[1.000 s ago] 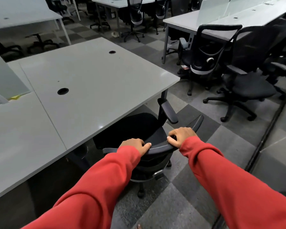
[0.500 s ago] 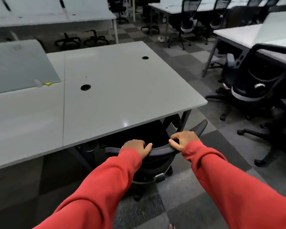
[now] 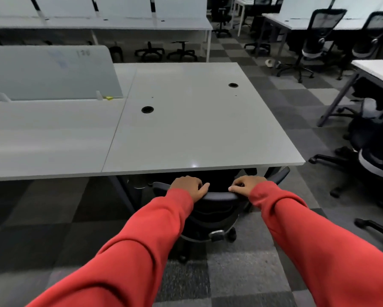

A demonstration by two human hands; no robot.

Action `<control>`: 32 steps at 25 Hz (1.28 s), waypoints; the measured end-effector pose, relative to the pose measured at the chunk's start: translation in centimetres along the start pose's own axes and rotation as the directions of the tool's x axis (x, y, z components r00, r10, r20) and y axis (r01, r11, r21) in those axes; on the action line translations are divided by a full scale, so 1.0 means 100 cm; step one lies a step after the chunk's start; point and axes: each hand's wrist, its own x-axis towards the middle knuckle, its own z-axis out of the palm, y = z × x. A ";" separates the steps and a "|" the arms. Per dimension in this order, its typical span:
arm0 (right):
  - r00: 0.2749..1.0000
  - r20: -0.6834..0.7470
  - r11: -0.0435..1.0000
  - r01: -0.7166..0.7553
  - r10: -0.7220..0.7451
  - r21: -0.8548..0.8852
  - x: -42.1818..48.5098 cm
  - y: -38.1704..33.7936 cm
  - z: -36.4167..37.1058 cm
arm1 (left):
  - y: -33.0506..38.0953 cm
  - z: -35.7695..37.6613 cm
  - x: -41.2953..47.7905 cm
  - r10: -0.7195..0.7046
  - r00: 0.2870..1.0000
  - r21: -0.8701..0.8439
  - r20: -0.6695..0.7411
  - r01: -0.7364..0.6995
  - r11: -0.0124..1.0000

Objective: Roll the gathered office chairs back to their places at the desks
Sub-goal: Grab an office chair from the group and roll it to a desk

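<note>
Seen from my head camera, my left hand [image 3: 187, 186] and right hand [image 3: 248, 185] both curl over the top rail of the chair [image 3: 217, 210], thumbs pointing toward each other, gripping it. A second ago the chair stood angled at the corner of the desk [image 3: 197, 129] with its seat in plain sight. Now the seat is tucked beneath the desktop and the back sits close and nearly square to the near edge. One armrest [image 3: 279, 173] pokes out just under that edge; whether it touches the desktop I can't make out in the shadow. I'd say this chair is about home, and the other chairs [image 3: 373, 160] on my right come next.
</note>
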 end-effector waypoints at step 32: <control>0.329 0.106 0.323 0.944 -0.938 -0.074 -0.032 -0.773 0.151 | -0.458 -0.025 -0.498 -0.890 0.232 -0.532 -0.393 0.732 0.426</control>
